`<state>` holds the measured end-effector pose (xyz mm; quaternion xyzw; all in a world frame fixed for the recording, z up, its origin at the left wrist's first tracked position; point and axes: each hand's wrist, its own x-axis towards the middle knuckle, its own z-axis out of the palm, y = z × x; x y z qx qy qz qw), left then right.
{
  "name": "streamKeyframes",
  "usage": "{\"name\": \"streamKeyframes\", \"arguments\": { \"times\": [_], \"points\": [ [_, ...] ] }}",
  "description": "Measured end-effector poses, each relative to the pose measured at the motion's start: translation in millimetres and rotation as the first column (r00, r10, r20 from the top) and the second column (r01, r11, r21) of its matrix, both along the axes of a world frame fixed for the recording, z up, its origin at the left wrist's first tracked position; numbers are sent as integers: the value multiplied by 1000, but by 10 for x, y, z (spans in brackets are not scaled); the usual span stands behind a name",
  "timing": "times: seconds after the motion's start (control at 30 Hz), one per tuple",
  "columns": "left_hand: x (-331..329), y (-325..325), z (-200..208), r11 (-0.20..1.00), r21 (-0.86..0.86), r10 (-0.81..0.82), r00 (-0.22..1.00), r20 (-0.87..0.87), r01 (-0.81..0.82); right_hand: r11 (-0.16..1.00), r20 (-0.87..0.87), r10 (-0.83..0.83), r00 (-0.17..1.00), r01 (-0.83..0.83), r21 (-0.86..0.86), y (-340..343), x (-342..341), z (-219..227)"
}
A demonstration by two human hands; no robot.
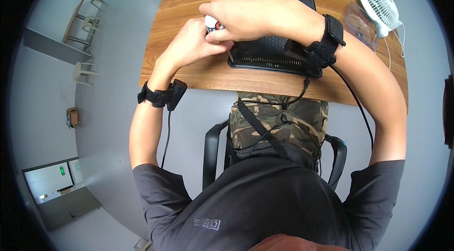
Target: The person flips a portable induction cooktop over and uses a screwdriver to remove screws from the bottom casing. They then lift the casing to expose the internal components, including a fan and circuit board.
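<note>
Both my hands meet over the left edge of a black vented device [265, 55], which has round feet on its upturned face and lies on the wooden table. Between my fingers is a small white object [212, 23] with red and black markings; its full shape is covered, so its kind does not show. My left hand [193, 43] is closed around its lower left side. From above and the right, my right hand [241, 12] curls over it, fingers bent and thumb against it. A bit of red and a thin piece show below the fingers, near the device's left edge.
A white fan [378, 7] with a white cable stands at the table's right, beside a clear plastic package [358, 24]. Black cables run from my wrist straps. The wooden table [189, 78] ends just before my lap; chair armrests [213, 151] flank me.
</note>
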<state>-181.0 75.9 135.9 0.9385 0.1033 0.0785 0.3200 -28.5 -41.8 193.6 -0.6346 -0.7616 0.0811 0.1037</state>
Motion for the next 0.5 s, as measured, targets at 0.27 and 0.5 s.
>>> {"name": "streamKeyframes", "arguments": {
  "times": [0.27,0.5],
  "points": [
    [43,-32,-10,999,41,-26,999,21,25,1000,33,-22,999,22,1,-87,8,53],
    [42,-76,-35,990,134,31,999,24,-34,999,83,31,996,-32,8,-53,13,-3]
  ]
}}
